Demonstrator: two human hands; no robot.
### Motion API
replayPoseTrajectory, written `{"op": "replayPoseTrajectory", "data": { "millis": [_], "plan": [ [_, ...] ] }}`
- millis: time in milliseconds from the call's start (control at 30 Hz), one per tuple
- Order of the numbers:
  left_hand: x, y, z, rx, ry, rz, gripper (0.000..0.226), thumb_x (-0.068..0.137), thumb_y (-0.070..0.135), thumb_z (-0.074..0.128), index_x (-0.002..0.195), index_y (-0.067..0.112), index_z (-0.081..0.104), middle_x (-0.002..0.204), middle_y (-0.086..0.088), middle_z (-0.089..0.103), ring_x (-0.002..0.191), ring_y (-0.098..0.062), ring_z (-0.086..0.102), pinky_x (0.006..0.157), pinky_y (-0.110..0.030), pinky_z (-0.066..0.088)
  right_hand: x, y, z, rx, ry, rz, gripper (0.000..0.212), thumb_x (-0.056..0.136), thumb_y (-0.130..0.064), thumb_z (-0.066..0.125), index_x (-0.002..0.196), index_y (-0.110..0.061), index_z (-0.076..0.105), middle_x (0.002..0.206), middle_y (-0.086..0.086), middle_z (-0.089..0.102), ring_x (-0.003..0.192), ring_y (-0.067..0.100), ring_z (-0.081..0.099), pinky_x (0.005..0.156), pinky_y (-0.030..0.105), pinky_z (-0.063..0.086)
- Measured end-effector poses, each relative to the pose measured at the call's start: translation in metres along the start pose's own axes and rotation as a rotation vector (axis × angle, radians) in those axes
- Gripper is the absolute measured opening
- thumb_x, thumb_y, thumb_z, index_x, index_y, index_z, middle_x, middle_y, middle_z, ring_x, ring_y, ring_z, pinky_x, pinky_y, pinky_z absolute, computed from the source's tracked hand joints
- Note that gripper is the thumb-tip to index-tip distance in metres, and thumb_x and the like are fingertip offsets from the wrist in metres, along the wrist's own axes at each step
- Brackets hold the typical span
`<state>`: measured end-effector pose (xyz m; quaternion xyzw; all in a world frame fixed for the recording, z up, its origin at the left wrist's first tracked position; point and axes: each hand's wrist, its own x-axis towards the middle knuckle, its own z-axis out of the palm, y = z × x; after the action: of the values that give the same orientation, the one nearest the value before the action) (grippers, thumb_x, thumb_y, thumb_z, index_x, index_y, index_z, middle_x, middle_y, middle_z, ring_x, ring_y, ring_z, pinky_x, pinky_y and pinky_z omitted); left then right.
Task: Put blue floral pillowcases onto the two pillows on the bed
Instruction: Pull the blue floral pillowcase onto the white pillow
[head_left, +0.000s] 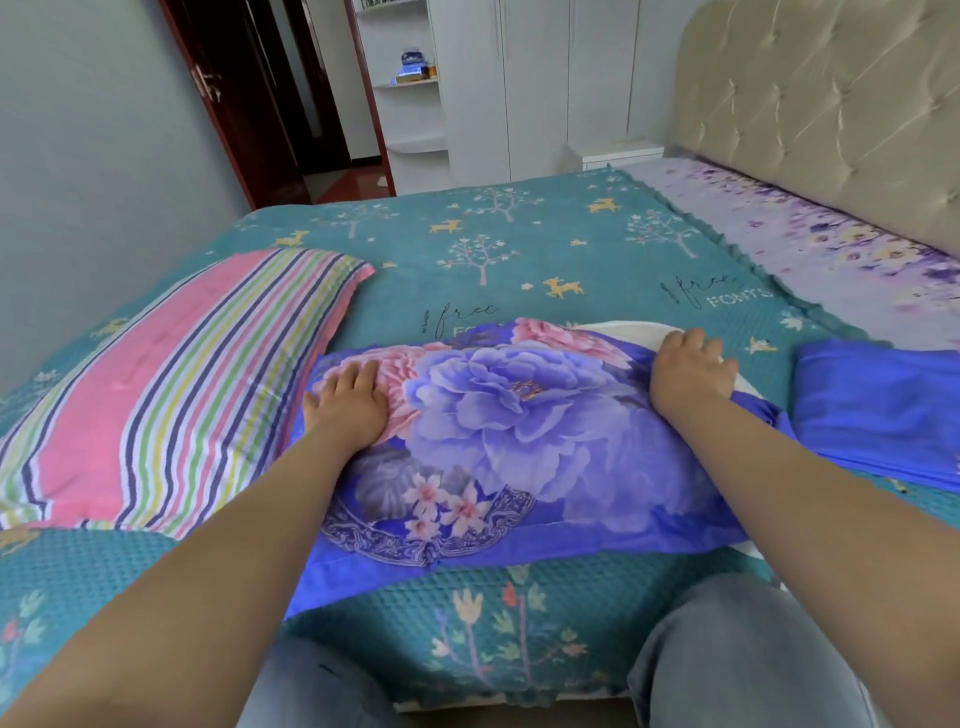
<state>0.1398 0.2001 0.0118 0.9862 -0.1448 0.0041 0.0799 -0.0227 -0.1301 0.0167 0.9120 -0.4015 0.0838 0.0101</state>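
In the head view, nearest the camera are the person's knees in grey trousers (727, 654) at the bed's edge, with both bare forearms reaching out over the teal bedspread (519, 234).

The left hand (348, 400) lies flat on the blue floral pillowcase (498, 431), fingers straight and close together, pressing its left end. The right hand (691, 371) rests at the case's right end, fingers loosely spread where a sliver of white pillow (628, 328) shows at the mouth; whether it pinches any cloth I cannot tell.

By my reading, pillow 1 is nearly cased, with only the open end to tuck and smooth.

Pillow 2, the striped pillow (171, 384), lies uncovered just left of the first. A folded blue cloth (878, 410) to the right is probably pillowcase 2, not yet used.
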Motion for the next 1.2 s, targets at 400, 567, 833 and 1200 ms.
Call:
{"op": "replayPoseTrajectory", "data": {
  "millis": [400, 567, 833, 1200],
  "plan": [
    [0.028, 0.090, 0.029, -0.016, 0.111, 0.257, 0.062, 0.095, 0.059, 0.016, 0.149, 0.028, 0.016, 0.158, 0.006, 0.016, 0.145, -0.014, 0.012, 0.116, -0.043, 0.006, 0.104, -0.071, -0.032, 0.179, -0.580, -0.281, 0.043, 0.098, -0.039, 0.043, 0.117, -0.004, 0.058, 0.137, 0.017, 0.049, 0.116, 0.028, 0.053, 0.098, 0.034, 0.040],
    [0.013, 0.087, 0.073, -0.024, 0.264, 0.323, 0.069, 0.091, 0.053, 0.013, 0.143, 0.015, 0.037, 0.149, -0.003, 0.038, 0.139, -0.021, 0.034, 0.114, -0.046, 0.018, 0.118, -0.108, -0.010, 0.401, -0.844, -0.347, 0.023, 0.089, -0.028, 0.058, 0.073, -0.013, 0.063, 0.071, 0.003, 0.068, 0.058, 0.018, 0.063, 0.058, 0.024, 0.050],
    [0.011, 0.078, 0.093, 0.010, 0.314, 0.363, 0.062, 0.093, 0.052, 0.020, 0.145, 0.021, 0.035, 0.152, -0.002, 0.032, 0.141, -0.022, 0.030, 0.113, -0.042, 0.016, 0.180, -0.038, -0.001, 0.605, -0.549, -0.081, 0.047, 0.079, -0.041, 0.071, 0.103, -0.002, 0.064, 0.094, 0.014, 0.071, 0.076, 0.024, 0.068, 0.068, 0.024, 0.053],
    [0.068, 0.099, 0.031, -0.076, 0.185, 0.219, 0.068, 0.088, 0.064, 0.036, 0.136, 0.017, 0.045, 0.140, -0.009, 0.044, 0.126, -0.035, 0.041, 0.106, -0.043, 0.034, 0.178, -0.009, 0.014, 0.178, -0.381, -0.234, 0.058, 0.085, -0.044, 0.065, 0.115, 0.006, 0.060, 0.122, 0.025, 0.059, 0.110, 0.036, 0.057, 0.092, 0.036, 0.045]
  ]
}}
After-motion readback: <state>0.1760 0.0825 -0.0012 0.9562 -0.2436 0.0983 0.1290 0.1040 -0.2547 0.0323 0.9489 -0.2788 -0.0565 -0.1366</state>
